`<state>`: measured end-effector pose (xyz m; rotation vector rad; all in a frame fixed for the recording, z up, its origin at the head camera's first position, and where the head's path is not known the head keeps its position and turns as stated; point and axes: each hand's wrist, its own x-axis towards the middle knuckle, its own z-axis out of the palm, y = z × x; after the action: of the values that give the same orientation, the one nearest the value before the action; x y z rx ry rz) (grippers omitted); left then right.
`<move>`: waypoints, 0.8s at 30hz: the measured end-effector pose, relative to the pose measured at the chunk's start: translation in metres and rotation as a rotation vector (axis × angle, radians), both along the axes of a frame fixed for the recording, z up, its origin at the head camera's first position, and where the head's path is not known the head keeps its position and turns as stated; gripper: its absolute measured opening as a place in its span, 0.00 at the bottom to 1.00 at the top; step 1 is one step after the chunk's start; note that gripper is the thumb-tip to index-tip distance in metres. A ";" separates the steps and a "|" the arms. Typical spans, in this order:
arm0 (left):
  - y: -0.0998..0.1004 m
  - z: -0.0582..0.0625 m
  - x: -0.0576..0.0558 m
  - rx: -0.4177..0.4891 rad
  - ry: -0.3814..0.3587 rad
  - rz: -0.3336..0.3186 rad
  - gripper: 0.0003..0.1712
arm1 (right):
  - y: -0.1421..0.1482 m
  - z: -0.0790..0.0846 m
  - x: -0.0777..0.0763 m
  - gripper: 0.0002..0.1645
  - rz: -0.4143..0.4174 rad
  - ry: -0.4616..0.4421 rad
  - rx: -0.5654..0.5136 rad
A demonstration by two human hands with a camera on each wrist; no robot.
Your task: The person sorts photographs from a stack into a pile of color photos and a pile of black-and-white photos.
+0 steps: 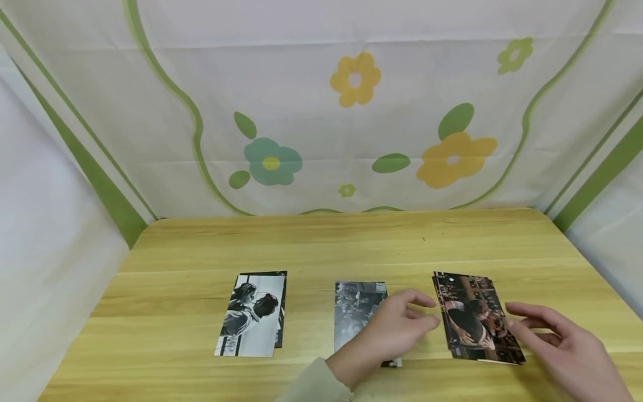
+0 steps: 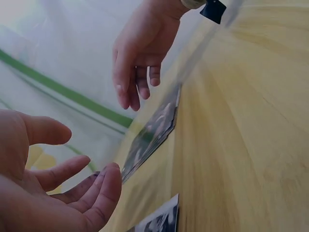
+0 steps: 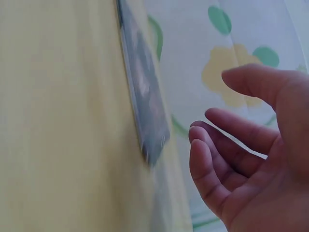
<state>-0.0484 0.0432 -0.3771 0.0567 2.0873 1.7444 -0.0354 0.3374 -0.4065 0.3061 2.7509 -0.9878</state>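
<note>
A stack of photo cards (image 1: 477, 318) lies on the right part of the table, slightly fanned, a dark colour picture of a person bending on top. My left hand (image 1: 394, 329) is just left of that stack, thumb and fingers spread apart and holding nothing. On the other side my right hand (image 1: 567, 346) has its fingertips close to the stack's right edge, fingers loosely bent; the right wrist view shows bare space between its thumb and fingers (image 3: 241, 130). Under my left forearm, partly hidden, lies a grey photo card pile (image 1: 356, 307).
Further left, a black-and-white photo card (image 1: 251, 324) showing two people overlaps a darker card beneath it. The wood-grain table (image 1: 301, 245) ends at the back against a white curtain (image 1: 301, 100) printed with flowers. Similar cloth hangs at both sides.
</note>
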 end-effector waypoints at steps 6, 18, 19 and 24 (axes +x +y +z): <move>-0.036 -0.002 0.007 0.051 0.036 0.055 0.14 | -0.040 0.008 0.003 0.38 0.045 0.054 -0.101; -0.121 -0.008 0.029 0.098 0.019 0.249 0.20 | -0.129 0.021 0.000 0.28 0.184 0.246 -0.260; -0.124 -0.009 0.031 0.102 0.017 0.265 0.20 | -0.135 0.022 0.000 0.28 0.194 0.248 -0.270; -0.137 -0.013 0.039 0.103 0.019 0.311 0.19 | -0.154 0.022 -0.002 0.28 0.227 0.252 -0.328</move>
<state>-0.0098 -0.0935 -0.3901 -0.2346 2.1076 2.0357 -0.0373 0.1836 -0.3843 -0.1915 2.6878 -1.4673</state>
